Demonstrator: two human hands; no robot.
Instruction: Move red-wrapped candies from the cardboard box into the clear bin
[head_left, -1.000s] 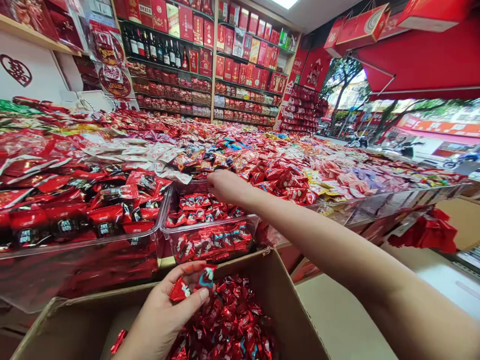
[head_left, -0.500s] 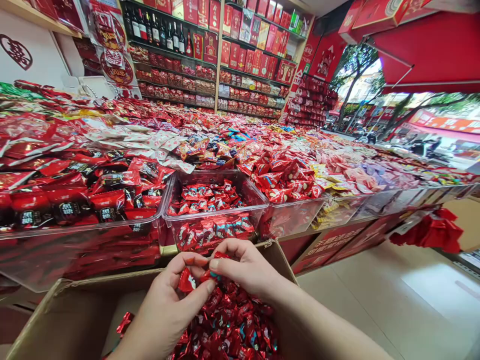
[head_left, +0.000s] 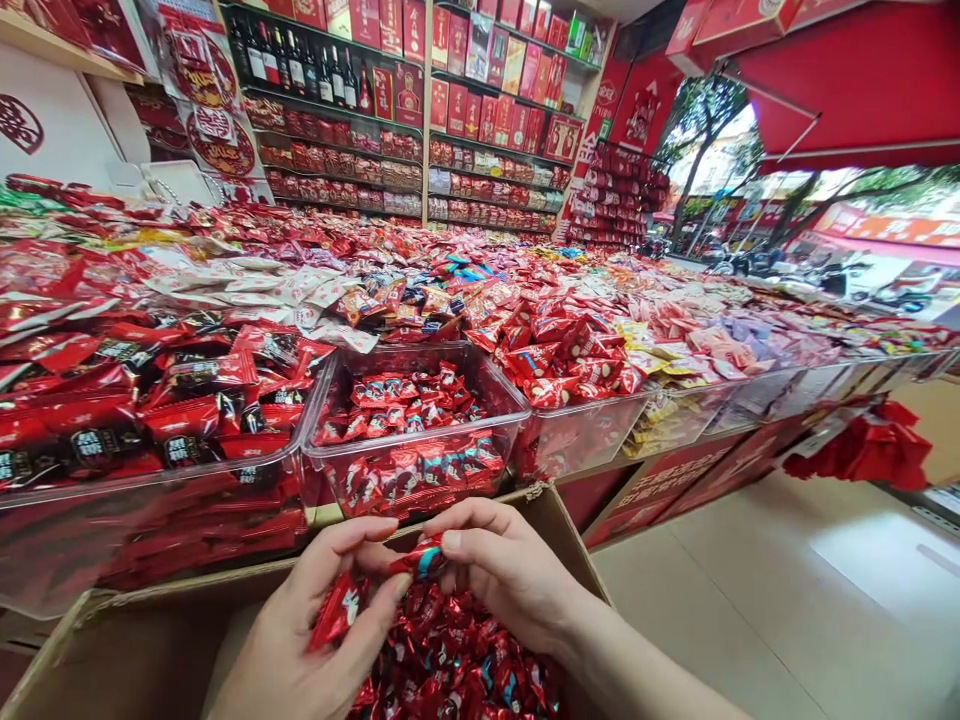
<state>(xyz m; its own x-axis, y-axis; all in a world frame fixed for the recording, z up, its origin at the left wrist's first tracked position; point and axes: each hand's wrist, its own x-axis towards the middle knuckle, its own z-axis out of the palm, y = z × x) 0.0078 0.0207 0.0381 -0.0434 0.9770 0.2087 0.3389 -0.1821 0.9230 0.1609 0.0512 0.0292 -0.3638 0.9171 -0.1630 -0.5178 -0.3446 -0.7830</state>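
Note:
Over an open cardboard box (head_left: 97, 640), both hands meet around small red foil-wrapped candies. My left hand (head_left: 315, 620) is closed, with a red wrapped candy (head_left: 345, 605) against its palm. Its thumb also touches the left end of a second candy (head_left: 426, 562), red with a turquoise band. My right hand (head_left: 510, 575) pinches that candy's right end between thumb and fingers. Below the hands lies a heap of similar candies (head_left: 465, 660) in the box. Just beyond is a clear plastic bin (head_left: 420, 435) partly filled with the same kind.
Left of that bin, another clear bin (head_left: 150, 490) holds red-and-black packets. More bins of wrapped sweets (head_left: 577, 360) stretch to the right and back. Shelves (head_left: 427, 120) with bottles and red boxes stand behind. Tiled floor (head_left: 720, 580) shows at right, below hanging red bags (head_left: 862, 445).
My left hand has shifted left and down, showing more of the candy in its palm. The turquoise-banded candy is now plainly visible between the hands. The view has shifted slightly.

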